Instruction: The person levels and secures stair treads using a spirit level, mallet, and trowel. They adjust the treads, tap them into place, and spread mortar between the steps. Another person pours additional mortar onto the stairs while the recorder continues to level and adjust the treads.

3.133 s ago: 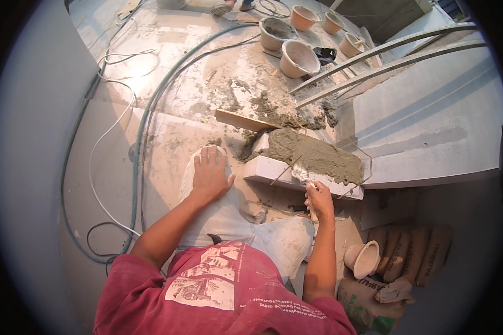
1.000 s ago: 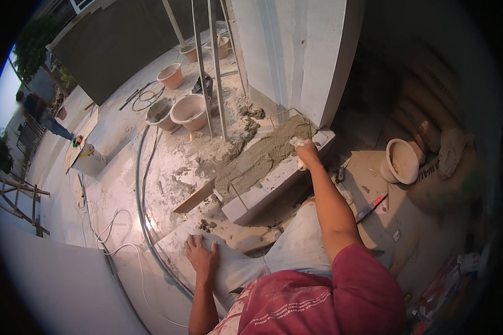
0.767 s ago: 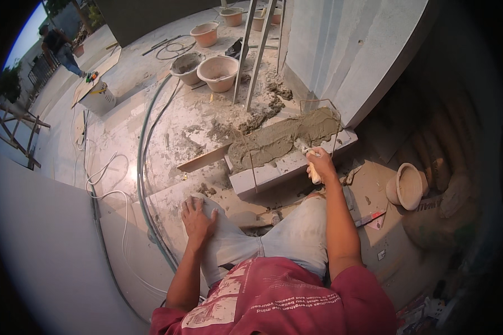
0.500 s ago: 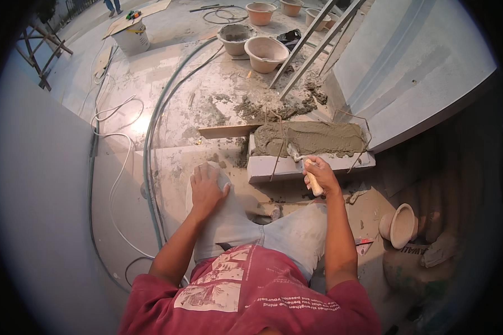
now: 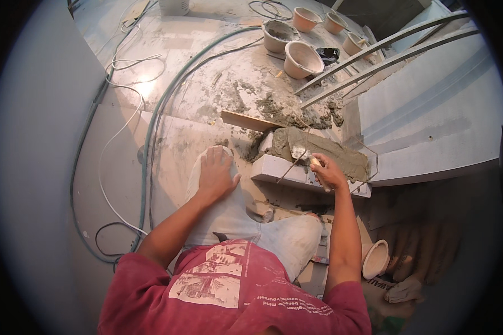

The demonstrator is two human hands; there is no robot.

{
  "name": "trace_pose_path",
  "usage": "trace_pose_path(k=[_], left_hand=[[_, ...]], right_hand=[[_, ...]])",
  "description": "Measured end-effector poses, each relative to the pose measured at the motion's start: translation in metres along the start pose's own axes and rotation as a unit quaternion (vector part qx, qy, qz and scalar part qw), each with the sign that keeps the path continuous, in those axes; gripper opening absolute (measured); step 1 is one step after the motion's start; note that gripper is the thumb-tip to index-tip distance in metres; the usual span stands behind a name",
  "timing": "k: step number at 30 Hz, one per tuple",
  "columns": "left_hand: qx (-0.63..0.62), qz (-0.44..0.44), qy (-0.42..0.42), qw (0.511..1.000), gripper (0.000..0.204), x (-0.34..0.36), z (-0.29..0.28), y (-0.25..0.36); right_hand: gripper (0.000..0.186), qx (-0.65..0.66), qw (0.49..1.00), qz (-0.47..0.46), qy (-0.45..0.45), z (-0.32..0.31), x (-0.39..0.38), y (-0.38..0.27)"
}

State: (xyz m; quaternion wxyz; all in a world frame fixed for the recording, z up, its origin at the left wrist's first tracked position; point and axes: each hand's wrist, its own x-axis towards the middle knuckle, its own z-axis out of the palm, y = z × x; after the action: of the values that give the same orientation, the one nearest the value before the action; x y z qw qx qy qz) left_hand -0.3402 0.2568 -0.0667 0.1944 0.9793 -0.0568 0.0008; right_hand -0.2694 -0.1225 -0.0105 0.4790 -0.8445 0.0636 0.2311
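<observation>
My left hand rests with fingers apart on my left knee. My right hand grips the wooden handle of a trowel, whose whitish blade is against the wet grey mortar near its left end. The mortar lies thick along a white block, with bent metal rods around it at both ends. A wooden plank juts out to the left behind the block.
Several mortar tubs stand behind, beside leaning metal bars. Hoses and a white cable run along the left. A plastered wall is at right; a bowl and stacked sacks lie lower right.
My right hand and trowel have moved leftward along the mortar from its right end. My left hand stays on my knee. The view has swung, and the distant person has left it.
</observation>
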Motion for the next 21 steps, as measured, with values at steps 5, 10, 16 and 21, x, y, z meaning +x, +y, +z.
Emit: trace_pose_path(k=[5,10,16,21], left_hand=[[0.022,0.003,0.024,0.999,0.064,-0.001,0.002,-0.002],[0.008,0.0,0.022,1.0,0.064,-0.002,-0.002,-0.003],[0.005,-0.005,0.004,1.0,0.064,0.001,-0.002,0.001],[0.016,-0.004,0.002,1.0,0.065,0.0,-0.003,0.002]], right_hand=[[0.052,-0.067,0.997,-0.009,-0.024,0.01,0.0,-0.015],[0.051,-0.16,0.986,-0.05,-0.02,0.006,-0.014,0.014],[0.049,-0.259,0.959,-0.102,0.052,-0.005,-0.067,0.046],[0.042,-0.257,0.945,-0.031,0.198,-0.012,-0.098,0.05]])
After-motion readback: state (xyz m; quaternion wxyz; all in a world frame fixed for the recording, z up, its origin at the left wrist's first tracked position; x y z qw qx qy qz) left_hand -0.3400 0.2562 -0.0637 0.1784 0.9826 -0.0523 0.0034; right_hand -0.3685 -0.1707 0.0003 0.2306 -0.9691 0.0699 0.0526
